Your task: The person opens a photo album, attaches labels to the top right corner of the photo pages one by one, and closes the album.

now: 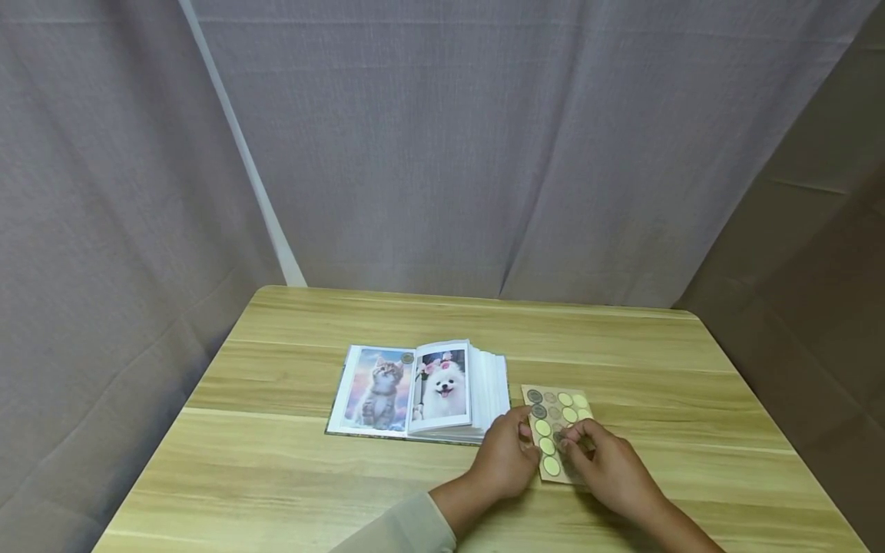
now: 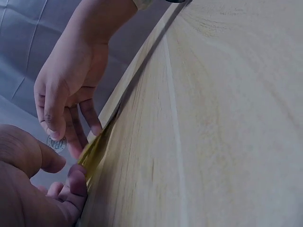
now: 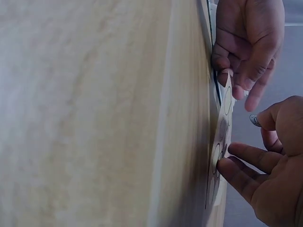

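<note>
Sticker sheet [image 1: 564, 475], one pinched sticker [image 3: 255, 120], one album [image 1: 409, 399]

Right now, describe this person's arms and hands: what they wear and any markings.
The left hand and right hand wear no gloves; no rings or markings show. A plain, pale greyish-beige sleeve ends a little short of the left hand. The right forearm looks bare in the head view, though a scrap of pale cloth shows on that arm in the left wrist view.

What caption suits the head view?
Left hand holds a sticker sheet beside an open album; right hand pinches a sticker.
</note>
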`<action>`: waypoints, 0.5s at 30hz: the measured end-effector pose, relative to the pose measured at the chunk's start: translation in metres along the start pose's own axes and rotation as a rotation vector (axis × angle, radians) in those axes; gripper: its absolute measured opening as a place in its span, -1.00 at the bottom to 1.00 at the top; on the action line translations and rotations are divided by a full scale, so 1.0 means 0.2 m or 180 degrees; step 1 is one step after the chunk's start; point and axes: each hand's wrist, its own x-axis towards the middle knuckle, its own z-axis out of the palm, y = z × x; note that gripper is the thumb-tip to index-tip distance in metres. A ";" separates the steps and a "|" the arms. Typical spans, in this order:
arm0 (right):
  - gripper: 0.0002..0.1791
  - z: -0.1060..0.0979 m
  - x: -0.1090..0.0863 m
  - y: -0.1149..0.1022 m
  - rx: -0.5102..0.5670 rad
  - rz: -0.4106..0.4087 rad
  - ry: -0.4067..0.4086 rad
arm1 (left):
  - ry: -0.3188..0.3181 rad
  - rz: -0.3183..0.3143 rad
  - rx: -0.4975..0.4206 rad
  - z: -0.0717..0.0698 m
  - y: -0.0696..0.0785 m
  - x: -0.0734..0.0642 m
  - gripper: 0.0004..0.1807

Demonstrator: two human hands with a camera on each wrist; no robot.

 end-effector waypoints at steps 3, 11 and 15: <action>-0.93 0.00 0.00 0.01 -0.0008 -0.0014 -0.0015 | -0.0015 0.0014 -0.0048 0.00 0.00 -0.01 -0.41; -0.91 0.01 -0.01 0.02 0.0007 0.0017 -0.0056 | -0.0047 0.0018 -0.0101 -0.02 0.01 -0.04 -0.53; -0.91 0.01 0.00 0.02 0.0009 0.0027 -0.0055 | -0.0191 0.0058 -0.0099 -0.05 0.02 -0.05 -0.54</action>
